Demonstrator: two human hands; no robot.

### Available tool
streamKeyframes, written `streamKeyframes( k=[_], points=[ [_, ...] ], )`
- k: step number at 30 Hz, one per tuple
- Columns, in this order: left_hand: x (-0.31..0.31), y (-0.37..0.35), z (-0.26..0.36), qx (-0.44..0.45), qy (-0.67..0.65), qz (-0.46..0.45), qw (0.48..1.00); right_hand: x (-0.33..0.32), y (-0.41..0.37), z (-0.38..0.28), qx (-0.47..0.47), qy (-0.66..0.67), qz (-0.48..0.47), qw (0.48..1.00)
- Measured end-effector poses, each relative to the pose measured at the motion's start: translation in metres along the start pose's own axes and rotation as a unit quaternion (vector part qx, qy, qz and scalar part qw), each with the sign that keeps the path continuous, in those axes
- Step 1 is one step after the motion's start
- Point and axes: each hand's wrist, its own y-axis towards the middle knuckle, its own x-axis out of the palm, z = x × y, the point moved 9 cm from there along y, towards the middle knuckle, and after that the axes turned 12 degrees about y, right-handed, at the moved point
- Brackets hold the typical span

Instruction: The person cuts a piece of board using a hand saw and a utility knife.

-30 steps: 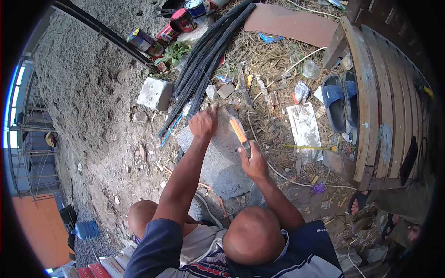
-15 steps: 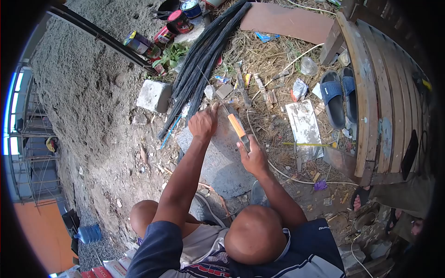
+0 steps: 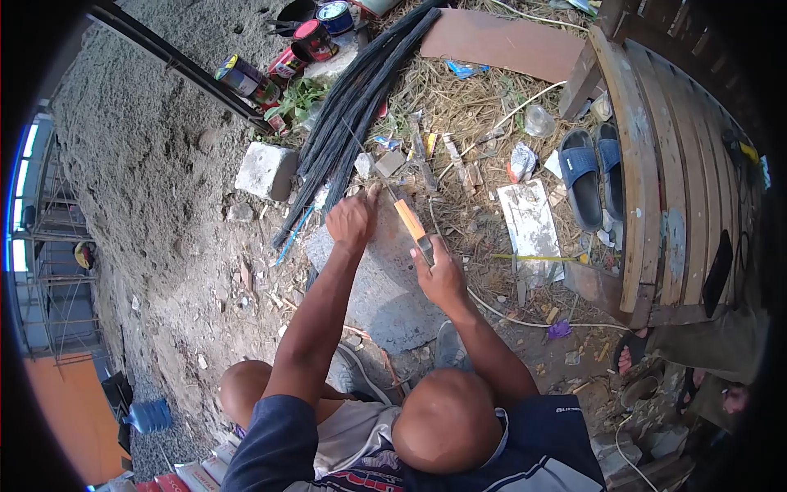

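Observation:
My left hand is closed above a grey concrete slab, its thumb and fingertips pinching what looks like a thin wire. The wire runs up and left over a bundle of long black strands. My right hand is wrapped around the grey end of a long, slim orange tool. That tool points up and left toward my left fingertips; its exact kind cannot be made out. My fingers partly hide both the wire and the tool's near end.
A white concrete block and paint cans lie left of the strands. At right are blue slippers, a wooden slatted bench and a dirty white board. Another person's foot shows at lower right.
The whole view has shifted slightly, so most things sit a little farther left. Both hands keep nearly the same pose and hold on the wire and the orange tool.

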Motion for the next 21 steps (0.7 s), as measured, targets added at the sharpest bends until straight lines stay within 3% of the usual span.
streamKeyframes(
  k=[3,5,7,11,13,16,18,21],
  points=[
    [0.017,-0.003,-0.016,-0.024,-0.028,-0.042,0.998,-0.021,-0.048,-0.004,0.044,0.012,-0.029,0.999],
    [0.014,0.0,-0.013,-0.031,-0.031,-0.039,0.998,-0.057,-0.114,0.007,0.02,-0.014,0.008,1.0],
    [0.018,-0.001,-0.012,-0.023,-0.018,-0.027,0.999,-0.081,-0.154,0.015,0.062,-0.019,0.012,0.998],
    [0.007,-0.004,-0.005,-0.03,-0.018,-0.015,0.999,-0.065,-0.12,0.014,0.078,0.007,-0.008,0.997],
    [-0.005,-0.002,0.002,-0.024,-0.012,-0.01,1.0,-0.03,-0.071,0.003,-0.007,-0.021,-0.012,1.0],
    [-0.001,-0.002,-0.007,-0.034,-0.005,-0.003,0.999,-0.005,-0.017,-0.008,-0.052,-0.023,0.016,0.998],
    [0.002,-0.006,-0.011,-0.028,-0.023,0.0,0.999,-0.009,-0.023,-0.004,0.017,0.003,-0.016,1.0],
    [0.015,0.004,-0.012,-0.05,-0.031,-0.023,0.998,-0.055,-0.104,0.009,0.029,0.003,-0.025,0.999]
  ],
)
